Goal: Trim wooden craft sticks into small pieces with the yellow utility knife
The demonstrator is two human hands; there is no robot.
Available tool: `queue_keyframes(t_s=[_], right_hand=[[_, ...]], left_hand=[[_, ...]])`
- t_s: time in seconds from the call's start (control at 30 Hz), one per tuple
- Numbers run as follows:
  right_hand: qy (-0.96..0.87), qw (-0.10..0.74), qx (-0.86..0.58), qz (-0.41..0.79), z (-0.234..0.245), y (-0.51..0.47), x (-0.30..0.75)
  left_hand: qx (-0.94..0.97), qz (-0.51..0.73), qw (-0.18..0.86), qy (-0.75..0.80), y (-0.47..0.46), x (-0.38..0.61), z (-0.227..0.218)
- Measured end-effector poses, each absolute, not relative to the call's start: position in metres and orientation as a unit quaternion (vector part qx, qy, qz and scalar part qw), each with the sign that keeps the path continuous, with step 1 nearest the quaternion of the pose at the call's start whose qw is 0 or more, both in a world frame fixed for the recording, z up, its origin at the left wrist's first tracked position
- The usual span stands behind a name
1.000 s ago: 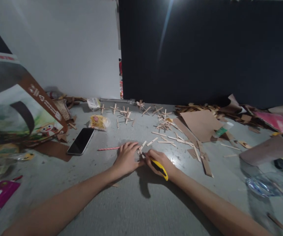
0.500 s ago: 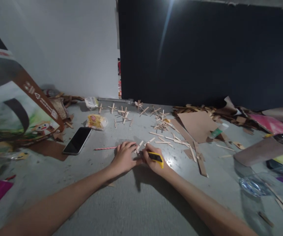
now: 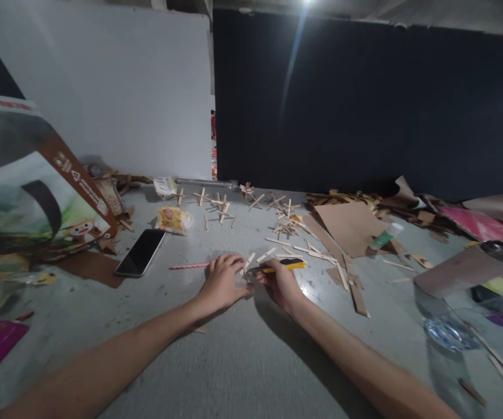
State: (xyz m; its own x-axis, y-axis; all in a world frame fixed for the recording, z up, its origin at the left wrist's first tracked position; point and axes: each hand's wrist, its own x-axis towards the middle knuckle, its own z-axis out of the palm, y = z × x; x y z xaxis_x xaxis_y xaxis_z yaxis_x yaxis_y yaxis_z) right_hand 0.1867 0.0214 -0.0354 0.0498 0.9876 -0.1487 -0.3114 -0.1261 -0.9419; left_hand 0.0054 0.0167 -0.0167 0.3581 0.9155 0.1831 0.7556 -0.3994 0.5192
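My right hand (image 3: 284, 282) is closed around a yellow and black utility knife (image 3: 293, 265), its front end pointing left towards my left hand. My left hand (image 3: 225, 279) rests on the grey table, thumb and fingers bent around a short wooden craft stick (image 3: 249, 261) and steadying it; how firmly they grip is partly hidden. Another craft stick (image 3: 266, 255) lies just beyond the knife. A pink striped stick (image 3: 189, 266) lies left of my left fingers. Beyond my hands are small crossed-stick pieces (image 3: 223, 209) and more loose sticks (image 3: 316, 251).
A phone (image 3: 141, 252) and a wrapped snack (image 3: 173, 220) lie to the left, near a large printed bag (image 3: 77, 198). Cardboard (image 3: 347, 227), a glue stick (image 3: 386, 235), a tumbler (image 3: 465, 270) and a clear plastic cup (image 3: 450, 331) are on the right.
My right hand has turned the knife from slanting down towards me to nearly level, its rear end now pointing right. My left hand stays almost in place. The camera view has tilted up slightly.
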Motion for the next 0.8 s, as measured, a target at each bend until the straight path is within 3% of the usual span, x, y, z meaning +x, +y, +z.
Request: queue_keyframes(t_s=[0.27,0.37,0.53,0.8], right_hand=[[-0.365,0.598,-0.44,0.562,-0.032,0.018,0.189],[-0.497,0.604,-0.432,0.449,-0.031,0.008,0.192],[-0.699,0.528,-0.429,0.222,-0.031,-0.005,0.198],[-0.753,0.482,-0.409,0.183,-0.034,-0.008,0.195]], left_hand=[[0.761,0.285,0.202,0.546,0.014,0.005,-0.018],[0.739,0.322,0.262,0.531,0.015,0.003,-0.022],[0.697,0.356,0.407,0.47,0.019,0.002,-0.028],[0.684,0.387,0.41,0.462,0.021,0.001,-0.03]])
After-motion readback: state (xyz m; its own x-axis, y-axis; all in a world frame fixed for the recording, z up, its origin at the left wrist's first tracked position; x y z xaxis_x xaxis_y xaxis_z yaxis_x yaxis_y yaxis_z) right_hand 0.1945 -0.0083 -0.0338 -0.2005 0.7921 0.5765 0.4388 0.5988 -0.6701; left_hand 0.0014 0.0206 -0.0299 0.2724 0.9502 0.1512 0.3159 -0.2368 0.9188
